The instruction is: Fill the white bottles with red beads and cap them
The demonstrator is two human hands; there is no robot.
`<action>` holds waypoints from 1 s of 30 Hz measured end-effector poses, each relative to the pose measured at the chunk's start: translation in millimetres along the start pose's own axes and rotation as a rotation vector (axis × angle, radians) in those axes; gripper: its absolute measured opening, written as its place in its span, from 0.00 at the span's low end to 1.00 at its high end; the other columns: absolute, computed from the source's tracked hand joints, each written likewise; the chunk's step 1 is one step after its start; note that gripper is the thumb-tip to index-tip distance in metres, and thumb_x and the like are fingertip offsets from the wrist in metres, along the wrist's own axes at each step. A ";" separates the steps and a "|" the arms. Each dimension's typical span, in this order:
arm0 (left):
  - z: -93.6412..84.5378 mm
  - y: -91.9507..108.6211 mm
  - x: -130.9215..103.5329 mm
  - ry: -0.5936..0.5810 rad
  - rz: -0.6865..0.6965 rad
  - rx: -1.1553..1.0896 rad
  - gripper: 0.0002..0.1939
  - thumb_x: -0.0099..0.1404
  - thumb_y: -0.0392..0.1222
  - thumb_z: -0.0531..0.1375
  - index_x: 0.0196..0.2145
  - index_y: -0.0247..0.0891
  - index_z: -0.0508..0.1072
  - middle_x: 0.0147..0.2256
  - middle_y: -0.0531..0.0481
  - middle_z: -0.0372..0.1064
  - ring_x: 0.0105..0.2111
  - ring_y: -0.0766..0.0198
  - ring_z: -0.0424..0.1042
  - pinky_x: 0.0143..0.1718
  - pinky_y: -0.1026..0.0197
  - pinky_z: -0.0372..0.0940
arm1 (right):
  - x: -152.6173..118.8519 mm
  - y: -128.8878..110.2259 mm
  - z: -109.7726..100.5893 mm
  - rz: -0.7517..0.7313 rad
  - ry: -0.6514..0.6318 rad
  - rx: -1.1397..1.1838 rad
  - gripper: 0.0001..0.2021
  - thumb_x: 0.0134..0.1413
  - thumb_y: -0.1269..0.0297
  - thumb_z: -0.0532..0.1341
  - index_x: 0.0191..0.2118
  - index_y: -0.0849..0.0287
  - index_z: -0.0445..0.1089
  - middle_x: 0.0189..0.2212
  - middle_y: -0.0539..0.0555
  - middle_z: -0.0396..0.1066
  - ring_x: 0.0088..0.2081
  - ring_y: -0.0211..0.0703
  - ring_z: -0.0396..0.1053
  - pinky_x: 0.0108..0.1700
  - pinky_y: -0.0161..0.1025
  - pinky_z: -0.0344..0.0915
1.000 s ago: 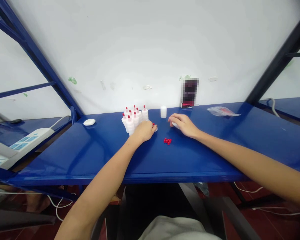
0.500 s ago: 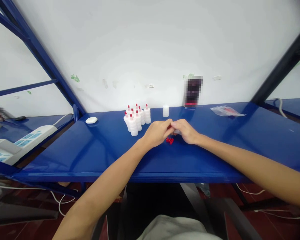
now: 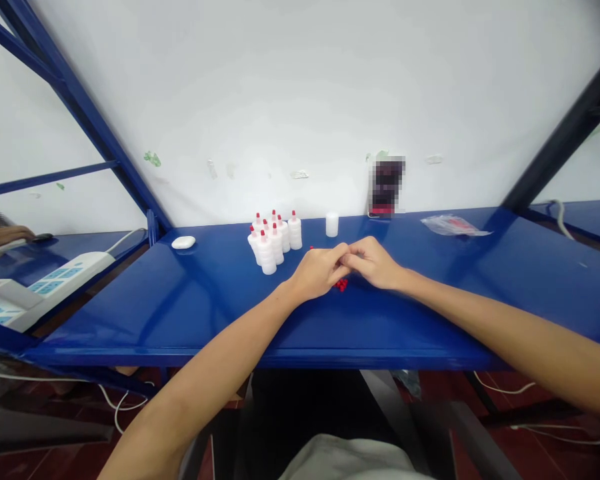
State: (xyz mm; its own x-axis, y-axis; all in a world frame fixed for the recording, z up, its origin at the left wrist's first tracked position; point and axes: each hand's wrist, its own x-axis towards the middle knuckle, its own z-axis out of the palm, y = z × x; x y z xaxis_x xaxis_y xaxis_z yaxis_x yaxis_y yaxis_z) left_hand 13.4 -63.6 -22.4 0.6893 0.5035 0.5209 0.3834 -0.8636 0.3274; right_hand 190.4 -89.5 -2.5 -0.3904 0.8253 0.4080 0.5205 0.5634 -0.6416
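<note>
My left hand (image 3: 321,272) and my right hand (image 3: 376,265) meet over the blue table (image 3: 180,307), fingers closed together and touching. Whatever they grip is hidden behind the fingers. A small red tip (image 3: 311,248) peeks out just beyond my left hand; I cannot tell what it belongs to. Under the fingers lies a small pile of red caps (image 3: 341,285), partly covered. To the left stands a group of white squeeze bottles (image 3: 268,257) with red-tipped nozzles, upright and close together. Behind my hands is a white cylinder (image 3: 332,225) without a nozzle.
A phone-like dark object (image 3: 387,187), blurred out, leans on the wall. A clear plastic bag (image 3: 454,225) with something red lies at the right. A white earphone case (image 3: 183,243) sits at the left. Beyond the frame is a power strip (image 3: 55,287) and another person's hand (image 3: 10,235).
My hands have drawn closer together, fingers overlapping more. The whitish thing seen by my right hand is now hidden. A red tip shows beyond my left hand. Another person's hand has appeared far left.
</note>
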 end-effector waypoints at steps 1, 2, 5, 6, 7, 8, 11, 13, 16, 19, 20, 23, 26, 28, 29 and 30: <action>0.1 0.4 -0.2 -0.010 0.009 0.003 0.07 0.72 0.42 0.55 0.35 0.38 0.64 0.28 0.52 0.70 0.27 0.64 0.69 0.30 0.64 0.57 | -0.6 -0.2 -0.1 -0.008 -0.011 -0.012 0.19 0.55 0.57 0.53 0.19 0.60 0.67 0.16 0.49 0.59 0.21 0.36 0.55 0.26 0.37 0.51; -0.4 0.9 -0.3 -0.019 0.015 0.008 0.07 0.72 0.42 0.54 0.35 0.38 0.64 0.28 0.52 0.70 0.27 0.64 0.69 0.30 0.64 0.57 | -1.2 -0.2 -0.1 -0.018 -0.020 -0.024 0.20 0.56 0.57 0.52 0.18 0.60 0.65 0.16 0.49 0.59 0.21 0.36 0.54 0.26 0.37 0.51; -5.7 2.4 0.4 -0.043 0.018 0.019 0.06 0.72 0.41 0.54 0.37 0.38 0.65 0.28 0.52 0.70 0.27 0.64 0.69 0.30 0.64 0.56 | -2.2 1.3 0.7 -0.063 -0.026 -0.032 0.20 0.61 0.54 0.51 0.22 0.59 0.65 0.17 0.49 0.61 0.22 0.37 0.57 0.27 0.37 0.52; -9.0 2.6 1.1 -0.054 0.017 0.024 0.05 0.72 0.41 0.53 0.38 0.38 0.66 0.28 0.52 0.70 0.27 0.65 0.69 0.30 0.64 0.56 | -2.1 2.5 1.4 -0.079 -0.019 -0.024 0.20 0.62 0.52 0.51 0.25 0.59 0.67 0.19 0.49 0.63 0.23 0.38 0.58 0.28 0.37 0.54; -13.2 2.4 2.0 -0.067 0.017 0.032 0.05 0.72 0.41 0.53 0.38 0.38 0.66 0.28 0.52 0.71 0.27 0.65 0.69 0.30 0.64 0.56 | -1.7 4.1 2.1 -0.089 -0.011 -0.011 0.19 0.63 0.51 0.52 0.30 0.59 0.69 0.21 0.49 0.65 0.24 0.38 0.60 0.29 0.37 0.55; -18.1 1.7 2.9 -0.074 0.015 0.046 0.05 0.72 0.41 0.53 0.39 0.38 0.66 0.28 0.52 0.71 0.27 0.65 0.69 0.30 0.64 0.56 | -1.0 6.2 2.8 -0.091 0.000 0.009 0.18 0.64 0.50 0.51 0.35 0.59 0.70 0.23 0.49 0.67 0.25 0.39 0.62 0.31 0.37 0.56; -34.7 -2.8 5.8 -0.049 -0.036 0.143 0.09 0.74 0.44 0.51 0.38 0.38 0.68 0.26 0.52 0.69 0.25 0.65 0.66 0.28 0.63 0.53 | 2.2 15.3 3.3 -0.043 0.057 0.075 0.20 0.67 0.48 0.47 0.42 0.57 0.69 0.23 0.47 0.65 0.26 0.40 0.64 0.33 0.37 0.59; -44.1 -6.7 7.2 0.009 -0.128 0.251 0.14 0.75 0.47 0.49 0.36 0.37 0.68 0.24 0.52 0.66 0.23 0.64 0.64 0.27 0.62 0.51 | 5.2 22.7 1.2 0.016 0.102 0.056 0.21 0.68 0.50 0.45 0.37 0.57 0.70 0.22 0.48 0.64 0.26 0.41 0.64 0.35 0.38 0.60; -50.9 -11.5 8.0 0.048 -0.276 0.384 0.18 0.75 0.49 0.49 0.33 0.37 0.69 0.23 0.50 0.65 0.23 0.62 0.63 0.27 0.61 0.49 | 10.3 32.4 -4.4 0.079 0.111 -0.083 0.20 0.67 0.57 0.46 0.30 0.57 0.69 0.24 0.50 0.67 0.30 0.43 0.66 0.38 0.39 0.60; -50.3 -14.5 7.4 0.009 -0.365 0.424 0.19 0.74 0.49 0.50 0.29 0.37 0.69 0.22 0.48 0.65 0.24 0.60 0.65 0.27 0.60 0.50 | 14.2 37.8 -8.1 0.114 0.106 -0.133 0.16 0.64 0.58 0.50 0.32 0.58 0.72 0.30 0.53 0.73 0.35 0.44 0.69 0.41 0.39 0.61; -49.3 -15.4 7.0 0.001 -0.387 0.430 0.20 0.74 0.49 0.50 0.28 0.37 0.69 0.22 0.47 0.65 0.24 0.59 0.65 0.27 0.60 0.50 | 14.9 38.6 -8.4 0.131 0.114 -0.137 0.15 0.63 0.57 0.52 0.34 0.58 0.73 0.32 0.53 0.74 0.36 0.45 0.70 0.42 0.40 0.61; -46.1 -18.1 5.8 -0.037 -0.445 0.439 0.20 0.73 0.48 0.51 0.26 0.37 0.69 0.22 0.47 0.65 0.24 0.59 0.65 0.27 0.59 0.50 | 15.4 39.2 -7.6 0.169 0.102 -0.180 0.15 0.62 0.56 0.54 0.34 0.58 0.74 0.35 0.55 0.76 0.38 0.46 0.70 0.42 0.40 0.60; -43.5 -20.5 5.0 -0.085 -0.461 0.423 0.22 0.73 0.50 0.52 0.24 0.37 0.68 0.20 0.48 0.62 0.22 0.61 0.63 0.26 0.60 0.48 | 14.1 38.1 -6.9 0.178 0.059 -0.227 0.17 0.63 0.57 0.51 0.30 0.58 0.73 0.28 0.53 0.74 0.33 0.45 0.69 0.38 0.39 0.58; -42.5 -21.0 5.0 -0.075 -0.441 0.412 0.24 0.73 0.54 0.53 0.24 0.37 0.67 0.20 0.49 0.61 0.22 0.62 0.61 0.26 0.60 0.48 | 12.9 36.1 -7.1 0.182 0.070 -0.230 0.17 0.63 0.58 0.50 0.28 0.57 0.71 0.23 0.51 0.69 0.30 0.43 0.66 0.35 0.39 0.56; -42.4 -20.5 5.2 -0.057 -0.431 0.408 0.24 0.73 0.55 0.54 0.24 0.37 0.67 0.20 0.49 0.61 0.22 0.63 0.61 0.26 0.60 0.48 | 12.2 34.6 -7.3 0.176 0.090 -0.213 0.18 0.62 0.58 0.50 0.26 0.57 0.70 0.22 0.50 0.67 0.28 0.43 0.65 0.35 0.39 0.56; -42.3 -19.6 5.6 -0.030 -0.423 0.405 0.24 0.72 0.56 0.54 0.24 0.37 0.67 0.20 0.50 0.60 0.21 0.63 0.60 0.26 0.60 0.48 | 11.5 32.7 -7.3 0.163 0.113 -0.177 0.18 0.62 0.58 0.50 0.26 0.57 0.69 0.21 0.50 0.65 0.27 0.42 0.64 0.34 0.39 0.56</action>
State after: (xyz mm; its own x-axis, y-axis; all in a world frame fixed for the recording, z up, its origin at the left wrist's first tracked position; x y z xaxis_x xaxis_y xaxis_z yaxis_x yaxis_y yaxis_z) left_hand -16.3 -42.8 7.5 0.4403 0.8105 0.3862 0.8290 -0.5322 0.1718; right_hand 208.4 -61.3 -14.1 -0.2088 0.8991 0.3848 0.6978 0.4126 -0.5855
